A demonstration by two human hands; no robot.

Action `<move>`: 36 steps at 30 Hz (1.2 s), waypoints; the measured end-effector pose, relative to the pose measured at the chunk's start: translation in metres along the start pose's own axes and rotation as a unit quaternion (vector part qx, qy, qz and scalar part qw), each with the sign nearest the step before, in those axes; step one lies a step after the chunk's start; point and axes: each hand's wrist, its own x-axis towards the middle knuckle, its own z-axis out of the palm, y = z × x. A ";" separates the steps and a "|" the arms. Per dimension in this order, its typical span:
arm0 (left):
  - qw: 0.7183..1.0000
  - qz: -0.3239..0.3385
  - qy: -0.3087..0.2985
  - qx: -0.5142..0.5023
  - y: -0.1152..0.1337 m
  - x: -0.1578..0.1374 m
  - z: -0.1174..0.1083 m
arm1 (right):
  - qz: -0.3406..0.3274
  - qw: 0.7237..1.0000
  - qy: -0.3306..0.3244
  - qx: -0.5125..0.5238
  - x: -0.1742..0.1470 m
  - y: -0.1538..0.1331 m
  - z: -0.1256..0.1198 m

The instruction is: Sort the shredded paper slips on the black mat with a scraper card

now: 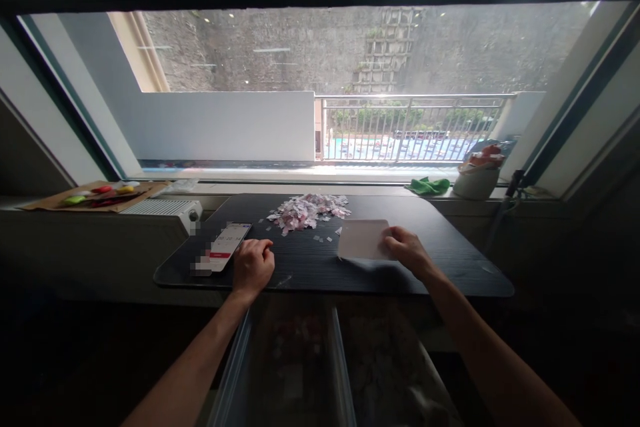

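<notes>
"Several entries. Which do we log first?"

"Left side of the frame: one brown sheet (55, 198) by the radiator (165, 208), bearing small coloured items (104, 189); kept there, we suppose, to leave the dark table (313, 273) free."

"Centre left?"

"One phone (231, 243), face up and slanted on the table, we judge so that its screen can be read. Just beside it, one left hand (253, 267): fingers curled closed, nothing visible in them, apparently resting."

"Centre of the frame?"

"One heap of paper scraps (303, 212) toward the table's far edge, loose bits strewn in front; massed, we think, to keep small pieces together."

"Right of centre?"

"One white panel (363, 239), near the scraps. The right hand (404, 250) grips it by its right end; fingers underneath are hidden from us. The shadow below suggests it is raised, and an end grip would leave its left side unobstructed."

"Far right?"

"One green cloth (429, 186), then one pale container (475, 182), both on the windowsill (240, 189), probably parked off the work surface."
</notes>
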 end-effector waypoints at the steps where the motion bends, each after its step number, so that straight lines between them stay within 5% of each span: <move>1: 1.000 0.001 -0.001 0.000 0.000 0.000 0.000 | 0.002 1.000 -0.001 -0.003 -0.001 0.001 -0.002; 11: 1.000 0.002 -0.009 -0.001 0.001 0.001 -0.001 | -0.002 0.995 -0.036 0.088 -0.004 0.004 0.001; 17: 1.000 0.006 -0.009 0.007 0.000 0.001 0.000 | 0.024 0.998 -0.064 0.010 -0.006 0.000 -0.016; 31: 1.000 0.018 -0.003 0.009 -0.002 0.001 0.000 | 0.062 0.991 -0.122 0.004 -0.011 0.004 -0.029; 36: 1.000 0.016 -0.005 0.004 -0.002 0.001 0.000 | 0.048 0.994 -0.097 0.015 -0.012 0.004 -0.034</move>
